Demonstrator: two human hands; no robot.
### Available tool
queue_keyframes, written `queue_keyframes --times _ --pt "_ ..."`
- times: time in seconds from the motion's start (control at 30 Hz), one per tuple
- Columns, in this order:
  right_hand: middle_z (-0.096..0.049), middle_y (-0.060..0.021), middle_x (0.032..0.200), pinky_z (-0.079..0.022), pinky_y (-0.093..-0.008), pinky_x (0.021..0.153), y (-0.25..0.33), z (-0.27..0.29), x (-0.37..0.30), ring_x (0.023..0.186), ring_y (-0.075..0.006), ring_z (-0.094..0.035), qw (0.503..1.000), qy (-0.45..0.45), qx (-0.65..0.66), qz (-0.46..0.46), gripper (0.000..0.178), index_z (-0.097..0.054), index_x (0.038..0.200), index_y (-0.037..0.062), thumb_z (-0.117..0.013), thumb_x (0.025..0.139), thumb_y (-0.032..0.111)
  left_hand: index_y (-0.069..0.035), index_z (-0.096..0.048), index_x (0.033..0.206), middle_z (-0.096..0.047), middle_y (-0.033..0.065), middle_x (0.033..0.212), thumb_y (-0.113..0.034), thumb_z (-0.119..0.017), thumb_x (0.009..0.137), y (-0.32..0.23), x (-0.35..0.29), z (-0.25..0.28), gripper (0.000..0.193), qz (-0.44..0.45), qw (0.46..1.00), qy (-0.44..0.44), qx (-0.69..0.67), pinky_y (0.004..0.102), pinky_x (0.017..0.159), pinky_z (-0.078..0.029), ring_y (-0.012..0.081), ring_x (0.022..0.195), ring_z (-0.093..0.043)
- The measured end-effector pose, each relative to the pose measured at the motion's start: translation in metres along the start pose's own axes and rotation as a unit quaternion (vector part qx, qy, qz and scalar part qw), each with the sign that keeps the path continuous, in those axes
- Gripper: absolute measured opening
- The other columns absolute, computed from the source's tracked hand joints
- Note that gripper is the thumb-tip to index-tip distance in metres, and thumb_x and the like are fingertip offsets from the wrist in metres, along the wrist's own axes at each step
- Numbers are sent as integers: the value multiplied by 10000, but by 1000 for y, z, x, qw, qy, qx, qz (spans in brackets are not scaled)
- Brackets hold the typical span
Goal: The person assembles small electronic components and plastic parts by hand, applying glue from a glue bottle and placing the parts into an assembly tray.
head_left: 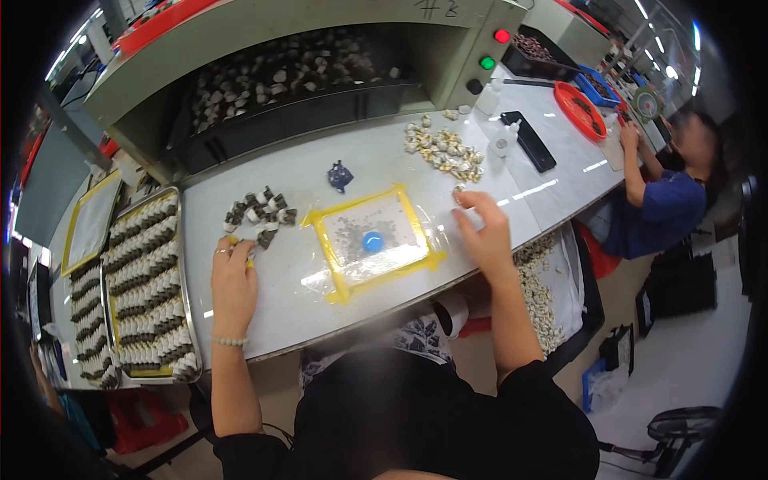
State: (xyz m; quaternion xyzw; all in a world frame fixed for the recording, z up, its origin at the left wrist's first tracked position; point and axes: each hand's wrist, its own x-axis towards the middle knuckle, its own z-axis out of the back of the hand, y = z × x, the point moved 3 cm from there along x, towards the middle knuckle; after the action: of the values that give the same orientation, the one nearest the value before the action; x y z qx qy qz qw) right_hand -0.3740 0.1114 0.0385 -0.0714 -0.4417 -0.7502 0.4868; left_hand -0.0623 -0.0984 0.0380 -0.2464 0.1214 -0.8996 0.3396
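My left hand is by a small pile of dark-and-white pieces on the left of the table. Its fingers are bent close together, with bits of yellow at the tips; whatever they hold is too small to make out. My right hand has thumb and forefinger apart, the forefinger beside a small whitish piece. Beyond it is a heap of white-and-gold pieces. Between my hands, yellow tape frames a clear sheet with grey specks and a round blue spot.
A metal tray with rows of dark-and-white pieces stands at left. Behind the table is a machine housing with a black bin. A crumpled dark lump, white bottle and black phone lie farther back. A co-worker sits right.
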Motion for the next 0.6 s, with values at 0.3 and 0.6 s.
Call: queue_keyframes --times 0.3,0.6 --pt "-628 -113 931 -481 -344 690 -38 1 25 753 -238 -607 987 66 -62 -133 260 -645 1017 18 -664 782 129 14 -590 1014 -492 135 968 72 -571 744 -17 -19 2 277 143 982 56 -110 340 684 -458 265 766 -541" --pt "-605 -53 823 -466 -260 632 2 -25 9 686 -132 -559 976 157 109 -104 246 -640 991 15 -664 747 44 12 -558 1031 -540 123 989 56 -604 751 -25 -24 -4 287 113 983 43 -139 308 700 -480 202 798 -576"
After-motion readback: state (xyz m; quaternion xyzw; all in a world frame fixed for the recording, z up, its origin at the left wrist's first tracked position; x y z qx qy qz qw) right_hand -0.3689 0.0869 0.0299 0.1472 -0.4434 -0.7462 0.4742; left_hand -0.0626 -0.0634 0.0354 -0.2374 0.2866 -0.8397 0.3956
